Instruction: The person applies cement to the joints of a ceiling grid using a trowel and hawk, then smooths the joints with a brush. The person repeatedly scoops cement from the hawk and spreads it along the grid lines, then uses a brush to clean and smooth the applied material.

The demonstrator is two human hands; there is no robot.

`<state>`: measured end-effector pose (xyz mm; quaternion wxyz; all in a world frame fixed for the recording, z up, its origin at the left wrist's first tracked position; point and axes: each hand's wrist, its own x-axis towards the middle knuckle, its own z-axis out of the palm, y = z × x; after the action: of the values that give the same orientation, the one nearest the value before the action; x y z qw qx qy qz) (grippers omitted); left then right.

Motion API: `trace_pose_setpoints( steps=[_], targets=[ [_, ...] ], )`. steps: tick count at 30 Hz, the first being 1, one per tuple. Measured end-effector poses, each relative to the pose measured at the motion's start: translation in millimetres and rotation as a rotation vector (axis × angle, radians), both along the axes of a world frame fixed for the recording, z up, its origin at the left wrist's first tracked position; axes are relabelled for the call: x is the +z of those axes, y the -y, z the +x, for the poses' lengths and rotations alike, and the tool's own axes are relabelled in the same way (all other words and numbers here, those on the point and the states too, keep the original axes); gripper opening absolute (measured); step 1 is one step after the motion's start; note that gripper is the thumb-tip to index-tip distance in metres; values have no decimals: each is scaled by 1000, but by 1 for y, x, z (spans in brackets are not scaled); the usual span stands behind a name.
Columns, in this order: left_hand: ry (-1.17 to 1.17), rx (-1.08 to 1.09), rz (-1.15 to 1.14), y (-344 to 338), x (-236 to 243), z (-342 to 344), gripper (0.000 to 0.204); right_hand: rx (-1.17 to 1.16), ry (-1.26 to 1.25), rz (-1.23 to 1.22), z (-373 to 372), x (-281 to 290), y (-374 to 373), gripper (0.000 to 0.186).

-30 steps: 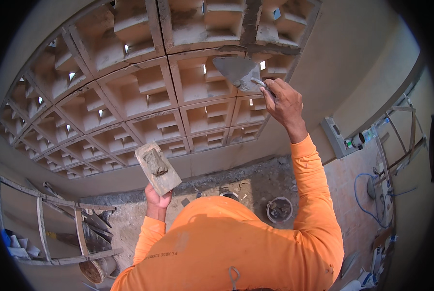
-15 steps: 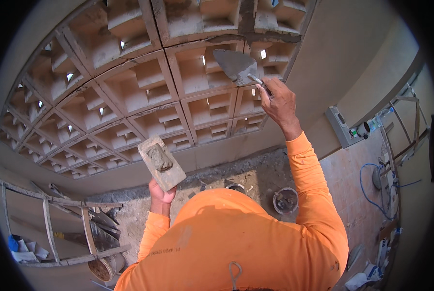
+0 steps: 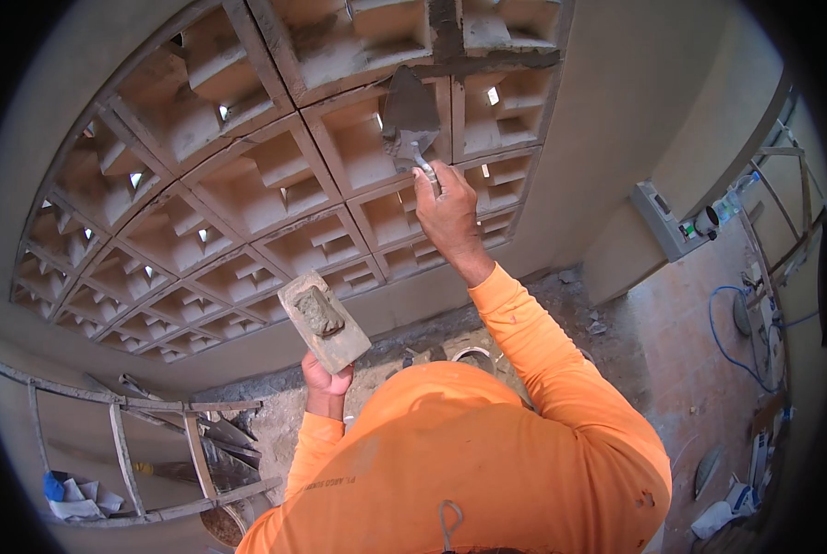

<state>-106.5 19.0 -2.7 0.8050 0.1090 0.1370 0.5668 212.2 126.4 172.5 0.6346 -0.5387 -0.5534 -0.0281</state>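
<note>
Head view gives us the trowel, its long axis nearly upright: the blade's tip points toward 11 o'clock, leaning slightly off 12, and the handle runs down toward 5. The right hand sits at the blade's 5 o'clock, and we see its fingers closed around the handle, with the whole blade lying beyond them. We find the blade in front of the lattice block wall, its tip close to the 9 o'clock end of a dark mortar joint; whether metal touches block, we cannot tell.

Toward 7 o'clock from the trowel we have the board, a flat rectangle whose long axis runs from 11 to 5 o'clock. A grey mortar lump rests on it, nearer its 11 o'clock end and clear of the fingers. The left hand holds the board from its 6 o'clock side; most of those fingers are hidden beneath, so we cannot tell how they are spread.

Farther out, we note a ladder-like frame at 8 o'clock and a blue hose on tiles at 3 o'clock.
</note>
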Motion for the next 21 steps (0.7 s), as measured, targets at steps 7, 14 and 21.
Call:
trace_pose_setpoints(
  steps=[7,14,21],
  targets=[
    [-41,76,-59,9,1,-3,46,57,181,-27,-10,0,16,14],
    [-8,31,4,10,-4,-7,44,-167,496,95,55,33,-3,17],
    [36,43,30,10,9,4,47,-39,532,-20,63,11,23,17]
  ],
)
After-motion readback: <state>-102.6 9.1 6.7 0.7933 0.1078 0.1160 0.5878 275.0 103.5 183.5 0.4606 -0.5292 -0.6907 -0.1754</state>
